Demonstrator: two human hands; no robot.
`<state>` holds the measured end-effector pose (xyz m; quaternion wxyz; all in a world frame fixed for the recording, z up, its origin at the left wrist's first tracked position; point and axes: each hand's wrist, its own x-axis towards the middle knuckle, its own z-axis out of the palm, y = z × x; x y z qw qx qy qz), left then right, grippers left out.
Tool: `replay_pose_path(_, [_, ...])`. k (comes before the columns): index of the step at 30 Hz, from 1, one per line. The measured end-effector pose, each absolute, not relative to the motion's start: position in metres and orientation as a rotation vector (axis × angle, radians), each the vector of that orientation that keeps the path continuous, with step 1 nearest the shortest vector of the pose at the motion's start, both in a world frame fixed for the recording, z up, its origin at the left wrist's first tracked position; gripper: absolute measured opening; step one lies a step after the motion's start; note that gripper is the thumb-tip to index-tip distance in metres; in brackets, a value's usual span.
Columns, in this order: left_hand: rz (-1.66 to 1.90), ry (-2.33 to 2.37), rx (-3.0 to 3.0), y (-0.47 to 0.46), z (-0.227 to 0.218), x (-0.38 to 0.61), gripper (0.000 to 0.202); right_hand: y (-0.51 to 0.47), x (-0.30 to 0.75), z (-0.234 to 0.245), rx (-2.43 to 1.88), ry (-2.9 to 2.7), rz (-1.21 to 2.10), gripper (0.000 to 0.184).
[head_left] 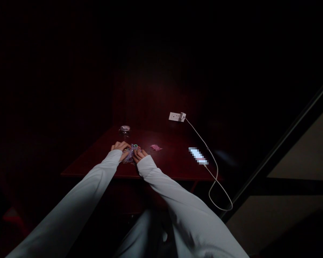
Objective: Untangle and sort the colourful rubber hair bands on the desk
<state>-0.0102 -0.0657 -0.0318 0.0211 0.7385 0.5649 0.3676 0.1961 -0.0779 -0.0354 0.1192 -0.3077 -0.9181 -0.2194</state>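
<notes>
A heap of small coloured hair ties [128, 157], mostly pale purple with a green loop and a pinkish one on top, lies on the dark red table [96, 165]. My left hand [120, 147] curves over its left side, fingers bent and thumb lower down, gripping part of the heap. From the right, my right hand [139, 154] has its fingers bent together at the heap's edge, closed on some of the ties. My fingers partly hide the heap, and the dim light blurs the single loops.
Behind my left hand stands a clear lidded jar [125, 131]. A small pink packet [156, 147] lies right of my hands. Farther right is a lit phone [198, 156], its white cable [217, 168] looping past the table edge to a wall socket [174, 116].
</notes>
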Motion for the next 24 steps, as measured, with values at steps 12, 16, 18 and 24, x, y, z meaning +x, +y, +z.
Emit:
replay_pose_path(12, [0.959, 1.861, 2.464, -0.061, -0.039, -0.006, 0.047, -0.105, 0.225, -0.023, -0.999, -2.718, -0.572, 0.066])
replay_pose_path(16, [0.981, 1.880, 2.419, -0.058, -0.041, -0.006, 0.045, -0.112, 0.221, -0.015, -1.038, -2.730, -0.547, 0.064])
replay_pose_path(18, [1.003, 1.844, 2.379, -0.055, -0.042, -0.007, 0.040, -0.115, 0.220, -0.012, -1.014, -2.741, -0.549, 0.064])
replay_pose_path(24, [1.084, 1.734, 2.327, -0.044, -0.048, -0.012, 0.028, -0.117, 0.217, -0.009, -0.943, -2.815, -0.630, 0.054])
